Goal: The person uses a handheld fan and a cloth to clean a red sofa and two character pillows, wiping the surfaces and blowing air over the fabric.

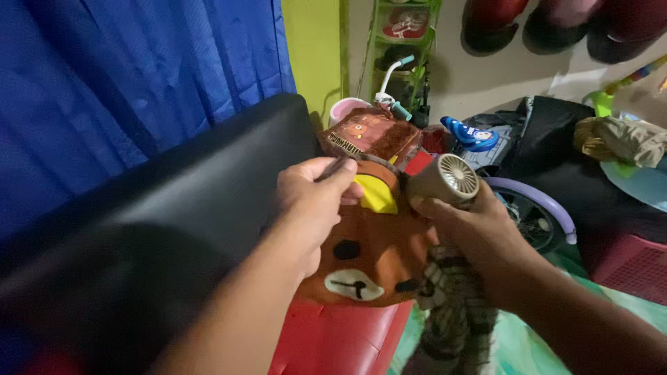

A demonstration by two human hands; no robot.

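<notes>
I see the brown plush bear-face pouch, soft fabric with dark oval eyes, a white muzzle and a yellow ear patch, lying face up on the red padded seat, at its upper end beside the black leather backrest. The left hand rests on the pouch's upper left edge, its fingers curled shut, pinching a thin dark strip that looks like a zipper pull or strap; I cannot tell which. The right hand is wrapped closed around a small grey handheld fan with a round grilled head, held just above the pouch's upper right corner, and under that hand a checked grey-brown cloth hangs down past the seat's edge. Just beyond the pouch sits a brown printed fabric bag with a bear picture, touching the pouch's top. Farther out I make out a pink cup, a blue toy piece, a purple-rimmed wheel, a green wire shelf against the wall, and a blue curtain behind the backrest
</notes>
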